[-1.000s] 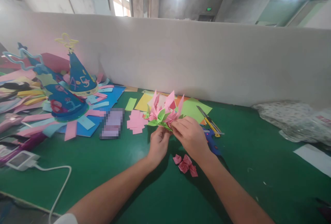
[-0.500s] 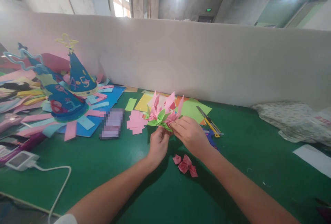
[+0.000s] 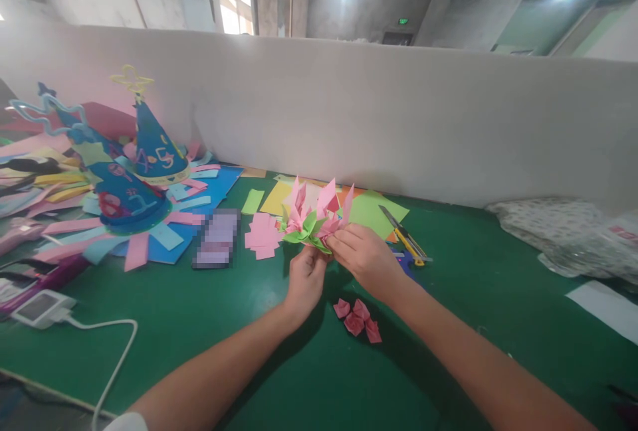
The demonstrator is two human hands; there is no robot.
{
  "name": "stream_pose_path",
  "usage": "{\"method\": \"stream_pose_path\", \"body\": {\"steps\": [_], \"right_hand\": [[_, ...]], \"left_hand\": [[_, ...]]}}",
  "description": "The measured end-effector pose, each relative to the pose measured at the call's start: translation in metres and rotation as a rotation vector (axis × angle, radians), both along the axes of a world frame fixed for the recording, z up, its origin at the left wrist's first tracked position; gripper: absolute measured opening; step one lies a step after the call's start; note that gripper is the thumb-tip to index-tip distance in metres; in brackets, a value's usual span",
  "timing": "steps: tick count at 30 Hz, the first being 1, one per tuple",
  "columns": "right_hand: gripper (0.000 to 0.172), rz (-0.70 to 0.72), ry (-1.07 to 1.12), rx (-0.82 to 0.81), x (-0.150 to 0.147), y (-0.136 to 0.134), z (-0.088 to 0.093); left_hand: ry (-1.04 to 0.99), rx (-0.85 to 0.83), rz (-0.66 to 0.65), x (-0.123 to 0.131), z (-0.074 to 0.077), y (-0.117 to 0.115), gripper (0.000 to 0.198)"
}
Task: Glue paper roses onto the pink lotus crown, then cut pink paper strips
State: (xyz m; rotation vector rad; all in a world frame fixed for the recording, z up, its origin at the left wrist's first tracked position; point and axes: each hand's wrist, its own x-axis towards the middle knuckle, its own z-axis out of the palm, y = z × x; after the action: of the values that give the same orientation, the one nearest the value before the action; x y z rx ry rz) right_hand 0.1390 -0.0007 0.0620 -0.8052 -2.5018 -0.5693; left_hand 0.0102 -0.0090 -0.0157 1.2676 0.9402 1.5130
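Head view: hardly anything shifts at this table [image 3: 199, 305], from where I'm standing. The right forearm swings outward toward four o'clock, hiding more of the blue tool [image 3: 405, 261] beside it, while both hands stay put. The pink-and-green paper flower cluster [image 3: 310, 225] sits raised at the centre of my dial. The left hand [image 3: 305, 279] grips its base from six o'clock; the right hand [image 3: 367, 255] pinches its lower edge at four, though its fingertips cover exactly what they hold. To me, that reads as close work on one spot, pressing or steadying rather than fetching. The folded pink pieces [image 3: 354, 323] lie untouched at five o'clock, well apart from the cluster. The yellow cutter [image 3: 409, 242] rests at three, and pink paper squares [image 3: 262, 237] at nine.
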Motion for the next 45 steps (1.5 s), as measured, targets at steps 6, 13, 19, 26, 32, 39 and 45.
{"method": "stream_pose_path", "body": {"steps": [6,13,19,26,32,39,45], "right_hand": [[0.025,0.017,-0.05,0.016,0.003,0.001,0.002],[0.026,-0.009,0.062,0.019,-0.003,-0.004,0.005],[0.024,-0.025,0.348,0.083,0.001,-0.02,0.006],[0.016,-0.294,0.507,-0.077,0.021,-0.02,-0.017],[0.023,-0.276,0.511,-0.203,0.023,-0.009,-0.034],[0.016,-0.272,0.427,-0.056,0.012,-0.014,-0.032],[0.016,-0.248,0.35,-0.03,0.001,-0.015,-0.034]], "left_hand": [[-0.066,-0.023,-0.036,0.002,0.002,-0.001,0.014],[-0.39,-0.127,-0.129,0.006,0.012,0.003,0.034],[-0.417,-0.157,-0.093,0.001,0.013,0.01,0.037],[-0.452,-0.15,-0.107,-0.005,0.011,0.016,0.039],[-0.587,-0.204,-0.254,-0.011,0.021,0.012,0.025],[-0.546,-0.063,-0.388,-0.012,0.025,0.007,0.038],[-0.506,-0.155,-0.353,-0.007,0.017,0.009,0.043]]}}
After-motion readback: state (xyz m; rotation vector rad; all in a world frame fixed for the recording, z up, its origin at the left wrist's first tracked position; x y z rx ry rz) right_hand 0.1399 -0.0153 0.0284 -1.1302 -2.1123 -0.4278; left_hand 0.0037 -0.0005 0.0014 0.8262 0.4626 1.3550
